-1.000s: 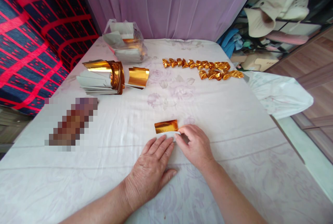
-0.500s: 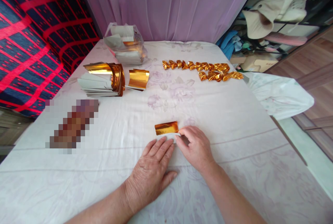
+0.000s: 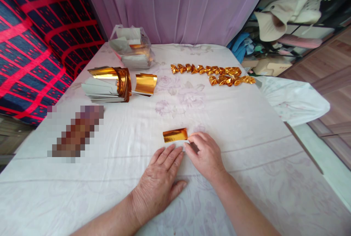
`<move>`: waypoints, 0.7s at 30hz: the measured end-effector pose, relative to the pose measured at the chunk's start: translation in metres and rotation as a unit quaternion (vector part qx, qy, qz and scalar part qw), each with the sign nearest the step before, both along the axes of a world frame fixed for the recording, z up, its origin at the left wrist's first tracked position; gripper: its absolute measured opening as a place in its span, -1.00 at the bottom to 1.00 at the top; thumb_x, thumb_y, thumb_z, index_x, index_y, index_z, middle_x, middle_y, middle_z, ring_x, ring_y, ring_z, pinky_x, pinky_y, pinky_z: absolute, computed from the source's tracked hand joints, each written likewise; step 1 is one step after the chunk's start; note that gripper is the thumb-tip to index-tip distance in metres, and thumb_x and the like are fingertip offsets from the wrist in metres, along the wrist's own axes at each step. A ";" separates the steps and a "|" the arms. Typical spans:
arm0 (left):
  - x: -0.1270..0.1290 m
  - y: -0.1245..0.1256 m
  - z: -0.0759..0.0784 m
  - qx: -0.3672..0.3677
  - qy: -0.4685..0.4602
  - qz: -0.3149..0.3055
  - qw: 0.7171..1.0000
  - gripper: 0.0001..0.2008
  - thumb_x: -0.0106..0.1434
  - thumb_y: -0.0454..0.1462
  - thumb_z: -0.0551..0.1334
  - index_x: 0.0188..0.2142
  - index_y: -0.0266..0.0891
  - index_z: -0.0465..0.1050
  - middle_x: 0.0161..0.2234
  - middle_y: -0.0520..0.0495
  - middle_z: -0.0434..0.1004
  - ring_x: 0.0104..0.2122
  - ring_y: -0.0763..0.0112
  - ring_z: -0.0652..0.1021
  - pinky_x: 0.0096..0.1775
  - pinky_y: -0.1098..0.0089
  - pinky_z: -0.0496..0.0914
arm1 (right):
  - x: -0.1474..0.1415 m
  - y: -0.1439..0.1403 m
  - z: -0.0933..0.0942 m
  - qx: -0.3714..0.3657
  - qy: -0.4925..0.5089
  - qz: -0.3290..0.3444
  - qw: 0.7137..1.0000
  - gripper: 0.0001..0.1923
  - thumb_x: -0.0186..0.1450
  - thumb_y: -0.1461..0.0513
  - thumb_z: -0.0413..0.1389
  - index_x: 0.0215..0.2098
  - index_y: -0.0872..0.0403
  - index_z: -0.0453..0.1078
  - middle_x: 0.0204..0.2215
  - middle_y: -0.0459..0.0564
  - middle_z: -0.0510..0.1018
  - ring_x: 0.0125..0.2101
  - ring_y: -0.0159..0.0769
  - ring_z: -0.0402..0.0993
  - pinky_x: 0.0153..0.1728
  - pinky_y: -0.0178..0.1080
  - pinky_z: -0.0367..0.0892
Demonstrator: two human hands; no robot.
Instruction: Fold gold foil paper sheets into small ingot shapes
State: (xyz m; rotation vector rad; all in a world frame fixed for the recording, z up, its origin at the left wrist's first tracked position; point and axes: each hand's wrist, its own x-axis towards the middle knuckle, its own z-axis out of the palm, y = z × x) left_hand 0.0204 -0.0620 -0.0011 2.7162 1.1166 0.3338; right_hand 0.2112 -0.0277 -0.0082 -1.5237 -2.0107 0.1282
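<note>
A small sheet of gold foil paper [image 3: 174, 135] lies on the table before me, its near edge turned up to show a whitish strip. My left hand [image 3: 161, 177] rests flat, fingers outstretched, with its fingertips on that near edge. At the sheet's right end, the thumb and forefinger of my right hand [image 3: 206, 153] pinch the corner of the pale strip. Farther off, a thick stack of gold foil paper [image 3: 109, 84] with grey-white backs stands at the left, and a loose curled foil sheet [image 3: 146, 83] sits beside it.
Folded gold foil pieces [image 3: 205, 69] lie in two rows at the back right. A clear plastic bag [image 3: 131, 48] of more foil paper stands at the back left. A pixelated patch [image 3: 78, 133] hides something at left. White cloth [image 3: 298, 101] hangs past the table's right edge.
Hardly anything differs. Both hands keep their places on the foil sheet, and the whole view has shifted very slightly.
</note>
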 end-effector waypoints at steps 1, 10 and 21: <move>0.000 0.000 0.000 0.001 0.001 0.000 1.000 -0.35 0.33 -0.05 0.16 0.30 -0.32 0.11 0.26 -0.22 0.30 0.26 0.05 0.27 0.22 0.06 0.16 | 0.000 0.000 0.000 0.000 -0.001 -0.001 1.000 -0.87 0.31 0.25 0.08 -0.42 0.03 0.34 -0.38 -0.04 0.53 -0.32 -0.24 0.44 -0.25 -0.23 0.28; 0.000 0.000 -0.001 0.000 -0.008 0.000 1.000 -0.35 0.33 -0.05 0.16 0.29 -0.34 0.13 0.25 -0.25 0.31 0.25 0.05 0.29 0.21 0.03 0.19 | 0.000 0.000 -0.005 -0.001 0.001 -0.034 0.999 -0.95 0.27 0.24 0.11 -0.28 0.03 0.36 -0.34 0.00 0.53 -0.28 -0.17 0.45 -0.21 -0.17 0.32; 0.001 0.000 0.000 0.008 -0.009 0.006 1.000 -0.37 0.32 -0.05 0.17 0.27 -0.33 0.17 0.27 -0.25 0.28 0.24 0.05 0.30 0.21 0.05 0.20 | 0.003 0.000 -0.003 0.002 0.025 -0.005 1.000 -0.95 0.30 0.24 0.12 -0.31 0.04 0.43 -0.32 0.00 0.53 -0.27 -0.19 0.46 -0.22 -0.17 0.37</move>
